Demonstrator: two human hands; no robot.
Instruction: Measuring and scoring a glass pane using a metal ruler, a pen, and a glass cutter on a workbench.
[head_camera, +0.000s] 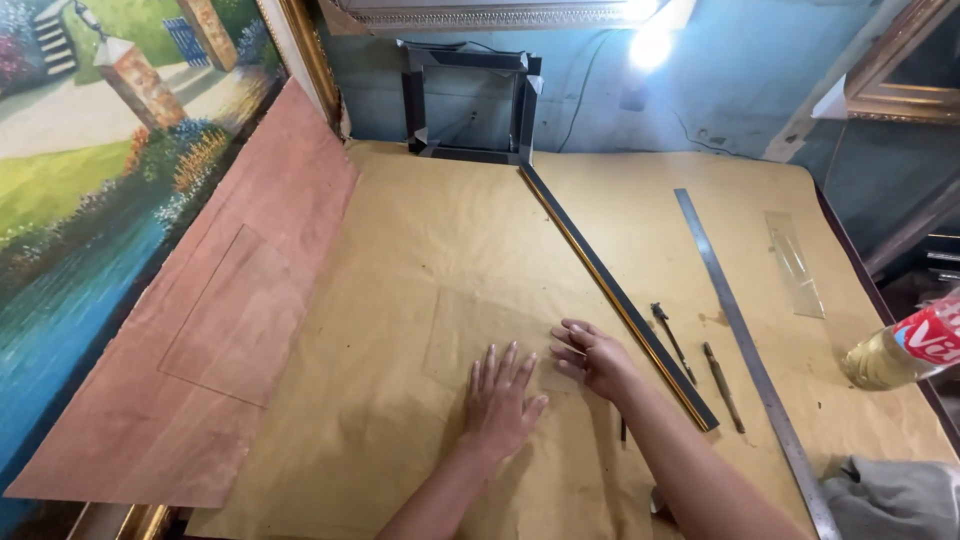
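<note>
Glass sheet (480, 340), clear and barely visible, lies mid-bench under your flat, spread left hand (500, 400) and your right hand (590, 358), fingers curled on its right edge. Pressing unevenly could crack it, or that edge could cut you.

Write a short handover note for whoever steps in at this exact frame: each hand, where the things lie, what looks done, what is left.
Left hand: flat, fingers spread, pressing on a clear glass pane lying on the brown paper-covered table.
Right hand: fingers curled at the pane's right edge, holding no tool.
Beside it: a long dark moulding strip, two small hand tools, a long steel ruler, a clear plastic strip.
Done: a small dark frame stands assembled at the wall.
Left: the pane is not in any frame; the plywood sheet at left is untouched.
</note>
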